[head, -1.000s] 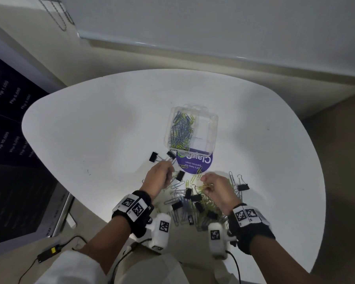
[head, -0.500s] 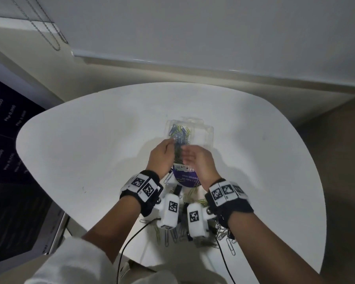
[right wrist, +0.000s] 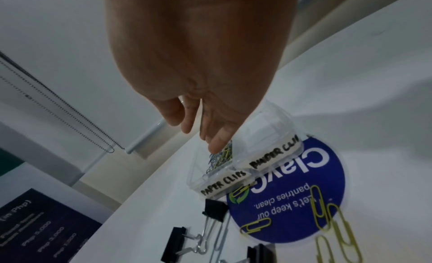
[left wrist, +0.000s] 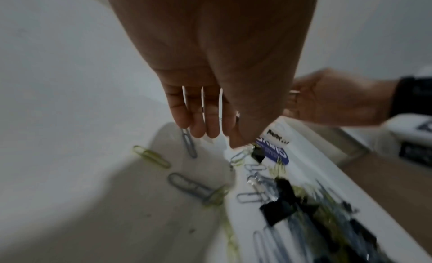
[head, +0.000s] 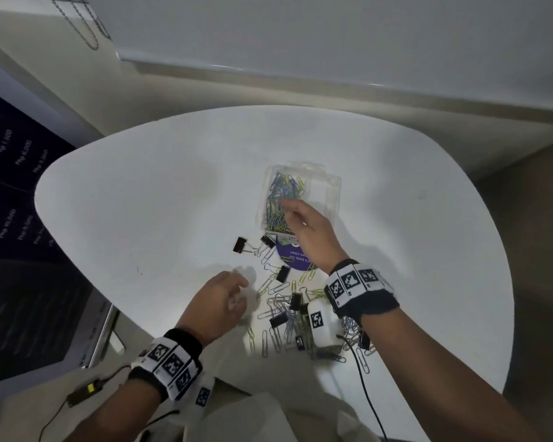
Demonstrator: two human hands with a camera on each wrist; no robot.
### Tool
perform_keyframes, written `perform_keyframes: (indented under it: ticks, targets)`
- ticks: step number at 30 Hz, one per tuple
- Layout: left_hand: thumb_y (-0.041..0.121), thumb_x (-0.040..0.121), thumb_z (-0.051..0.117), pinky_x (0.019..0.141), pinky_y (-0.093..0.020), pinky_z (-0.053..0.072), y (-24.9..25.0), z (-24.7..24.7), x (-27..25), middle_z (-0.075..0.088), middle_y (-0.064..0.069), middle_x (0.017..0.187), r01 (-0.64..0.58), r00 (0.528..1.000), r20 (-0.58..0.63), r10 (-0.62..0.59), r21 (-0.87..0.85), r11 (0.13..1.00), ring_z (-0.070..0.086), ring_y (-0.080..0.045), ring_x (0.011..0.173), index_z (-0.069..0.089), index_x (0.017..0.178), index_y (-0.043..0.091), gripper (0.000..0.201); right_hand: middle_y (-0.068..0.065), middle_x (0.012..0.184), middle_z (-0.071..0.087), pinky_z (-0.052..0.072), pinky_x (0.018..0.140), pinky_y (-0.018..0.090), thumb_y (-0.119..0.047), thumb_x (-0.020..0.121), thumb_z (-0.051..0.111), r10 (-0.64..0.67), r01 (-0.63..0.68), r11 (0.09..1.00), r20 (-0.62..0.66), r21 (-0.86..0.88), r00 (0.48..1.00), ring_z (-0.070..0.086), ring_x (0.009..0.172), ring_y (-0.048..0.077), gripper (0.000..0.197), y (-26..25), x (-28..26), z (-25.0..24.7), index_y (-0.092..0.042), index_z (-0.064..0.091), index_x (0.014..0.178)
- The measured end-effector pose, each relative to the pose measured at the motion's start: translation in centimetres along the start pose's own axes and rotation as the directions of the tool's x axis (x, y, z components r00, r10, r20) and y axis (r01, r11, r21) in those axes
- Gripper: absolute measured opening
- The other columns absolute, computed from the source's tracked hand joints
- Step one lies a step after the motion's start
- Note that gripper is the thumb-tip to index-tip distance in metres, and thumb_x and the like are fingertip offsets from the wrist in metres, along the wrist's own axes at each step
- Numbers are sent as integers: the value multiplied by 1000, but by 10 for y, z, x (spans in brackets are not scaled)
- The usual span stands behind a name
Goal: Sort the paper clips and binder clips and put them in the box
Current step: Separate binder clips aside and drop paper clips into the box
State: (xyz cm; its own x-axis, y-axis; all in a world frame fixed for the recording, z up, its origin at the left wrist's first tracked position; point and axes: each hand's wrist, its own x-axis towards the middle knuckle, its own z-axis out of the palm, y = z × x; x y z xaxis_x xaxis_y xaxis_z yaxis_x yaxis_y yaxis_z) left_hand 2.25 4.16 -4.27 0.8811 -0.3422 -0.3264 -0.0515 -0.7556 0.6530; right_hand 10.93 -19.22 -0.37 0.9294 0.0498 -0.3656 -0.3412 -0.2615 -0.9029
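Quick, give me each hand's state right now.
Left hand: open, fingers relaxed over the loose paper clips, holding nothing.
Right hand: open, fingers extended over the box, nothing visibly held.

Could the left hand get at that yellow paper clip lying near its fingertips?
Probably yes. The left hand hangs open just above the table, and the yellow paper clip lies alone in front of its fingers, with nothing on top of it or in between.

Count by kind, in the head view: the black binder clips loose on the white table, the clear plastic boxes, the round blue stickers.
Black metal binder clips: 7 visible
Clear plastic box: 1
Round blue sticker: 1
Total: 9
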Motion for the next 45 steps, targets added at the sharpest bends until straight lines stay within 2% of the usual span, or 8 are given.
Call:
perform_keyframes:
  ticks: [7, 12, 15, 20, 26, 33, 40, 45]
  targets:
    - [45, 87, 60, 73, -23, 48, -1, 19, -16, 53, 8, 109, -122, 990, 96, 106, 184, 975, 55, -13, 93, 55, 112, 25, 33, -9, 94, 72, 53, 80, 14, -15, 87, 71, 35, -26, 973, 36, -231, 999, 67, 85, 2, 16, 32, -40, -7, -21, 74, 101]
    - [7, 87, 58, 75, -38, 54, 29, 29, 25, 52, -5, 118, -126, 990, -31, 136, 228, 965, 54, -24, 101, 50, 129, 17, 45, -3, 117, 51, 46, 93, 16, -7, 83, 65, 65, 16, 867, 144, -499, 987, 51, 106, 12, 53, 64, -59, 11, -21, 57, 133]
    - [0, 81, 59, 66, -40, 54, 39, 31, 46, 49, -7, 112, -103, 994, -1, 108, 293, 951, 52, -27, 102, 54, 126, 15, 48, 1, 128, 48, 40, 106, 30, -3, 86, 57, -17, 70, 812, 96, -580, 995, 43, 120, 18, 58, 74, -60, 18, -19, 51, 141]
    - [6, 86, 59, 72, -41, 51, 40, 30, 56, 48, -9, 108, -83, 996, 47, 72, 282, 956, 51, -27, 102, 60, 104, 7, 18, 4, 122, 49, 47, 97, 36, -6, 85, 53, -102, 172, 688, 142, -705, 985, 42, 110, 24, 56, 78, -58, 16, -14, 51, 141]
    - [20, 91, 58, 80, -34, 46, 24, 32, 54, 51, -2, 96, -48, 989, 147, 27, 142, 989, 53, -22, 95, 56, 89, 14, 6, 2, 115, 49, 50, 90, 36, -9, 87, 54, -154, 229, 643, 169, -731, 973, 44, 104, 21, 48, 85, -67, 9, -14, 57, 135]
    - [10, 87, 66, 61, -9, 35, 18, 10, 44, 60, 13, 73, 110, 988, -84, -130, -213, 971, 53, 5, 64, 58, 77, 23, 18, -1, 120, 56, 45, 96, 31, -16, 90, 64, -218, 315, 732, 230, -604, 948, 49, 108, 19, 42, 84, -66, 20, -14, 61, 132]
    - [11, 90, 61, 76, -30, 49, 0, -7, 50, 68, 0, 92, 196, 966, -140, -215, -137, 971, 63, -19, 83, 66, 93, 16, 8, 1, 117, 58, 46, 96, 34, -11, 90, 63, -147, 327, 707, 321, -627, 936, 51, 108, 21, 32, 78, -61, 27, -13, 67, 122]
    - [22, 86, 66, 75, -33, 52, -5, -17, 28, 56, 5, 93, 133, 982, -135, -130, 10, 991, 57, -13, 79, 60, 99, 19, 14, -2, 108, 61, 50, 88, 35, -16, 93, 60, -106, 275, 732, 294, -624, 950, 54, 103, 16, 25, 83, -68, 11, -14, 69, 116]
